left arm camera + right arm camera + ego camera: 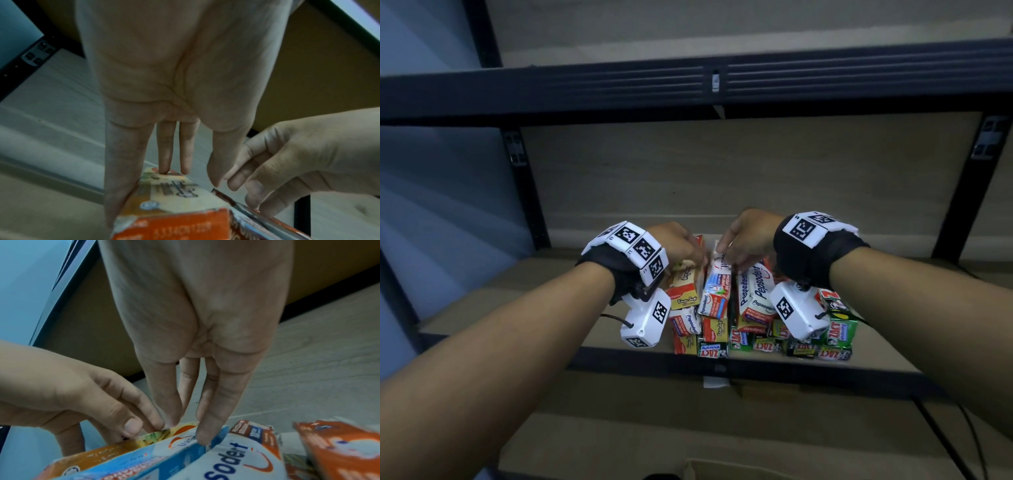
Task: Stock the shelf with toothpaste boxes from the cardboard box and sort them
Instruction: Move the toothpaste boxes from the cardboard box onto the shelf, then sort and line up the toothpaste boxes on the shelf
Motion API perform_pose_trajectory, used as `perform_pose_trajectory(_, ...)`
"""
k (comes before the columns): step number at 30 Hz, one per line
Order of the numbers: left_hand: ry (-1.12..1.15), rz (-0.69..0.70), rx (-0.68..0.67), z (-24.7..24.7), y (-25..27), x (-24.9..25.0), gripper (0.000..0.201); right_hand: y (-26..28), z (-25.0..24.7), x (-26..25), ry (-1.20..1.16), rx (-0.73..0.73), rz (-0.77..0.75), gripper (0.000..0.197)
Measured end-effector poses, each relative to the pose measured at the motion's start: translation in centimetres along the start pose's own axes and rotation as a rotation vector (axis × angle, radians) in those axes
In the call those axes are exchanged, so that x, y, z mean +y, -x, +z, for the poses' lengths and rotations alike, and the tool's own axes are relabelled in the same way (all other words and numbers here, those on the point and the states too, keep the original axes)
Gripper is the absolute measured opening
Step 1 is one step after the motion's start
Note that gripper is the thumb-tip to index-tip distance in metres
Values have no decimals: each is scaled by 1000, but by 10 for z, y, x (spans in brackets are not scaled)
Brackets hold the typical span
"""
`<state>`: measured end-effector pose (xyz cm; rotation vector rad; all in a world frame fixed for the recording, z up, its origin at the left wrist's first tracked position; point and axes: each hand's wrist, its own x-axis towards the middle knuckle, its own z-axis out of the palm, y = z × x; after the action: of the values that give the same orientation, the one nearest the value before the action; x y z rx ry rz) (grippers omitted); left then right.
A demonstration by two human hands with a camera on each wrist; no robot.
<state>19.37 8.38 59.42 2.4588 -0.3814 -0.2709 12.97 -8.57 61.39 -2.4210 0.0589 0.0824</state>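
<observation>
Mixed toothpaste boxes lie heaped on the wooden shelf point(619, 318). My left hand point(681, 245) reaches down onto a yellow-orange Colgate box point(685, 289) at the heap's left and pinches its far end. In the left wrist view, the left hand's fingers point(167, 154) straddle that Colgate box point(180, 203). My right hand point(743, 238) pinches the far end of a white, blue and red Pepsodent box point(717, 287) right beside it. The right wrist view shows the right hand's fingertips point(202, 431) on either side of this Pepsodent box point(164, 456), close to my left hand point(61, 386).
More Pepsodent boxes point(756, 294) and green Zact boxes point(839, 330) fill the right and front of the heap. The dark upper shelf beam point(715, 85) runs overhead, with black uprights at the left point(527, 192) and right point(969, 192). Bare shelf board extends behind the heap.
</observation>
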Motion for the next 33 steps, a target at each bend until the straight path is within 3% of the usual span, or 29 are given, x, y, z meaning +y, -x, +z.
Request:
perform_pose_trajectory(12, -243, 122, -2, 12, 35, 43, 26, 38, -49, 38, 200, 90, 60, 16)
perform_pose_trajectory(17, -203, 181, -32, 22, 37, 66, 22, 56, -65, 63, 131, 137, 111, 9)
perform_pose_trajectory(26, -192, 222, -97, 48, 27, 77, 21, 69, -66, 106, 63, 118, 180, 18)
perform_pose_trajectory(30, -256, 226, -113, 50, 22, 76, 28, 65, -61, 110, 29, 97, 171, 16)
perform_pose_trajectory(33, -295, 237, -109, 53, 20, 76, 38, 60, -55, 105, 0, 88, 178, 27)
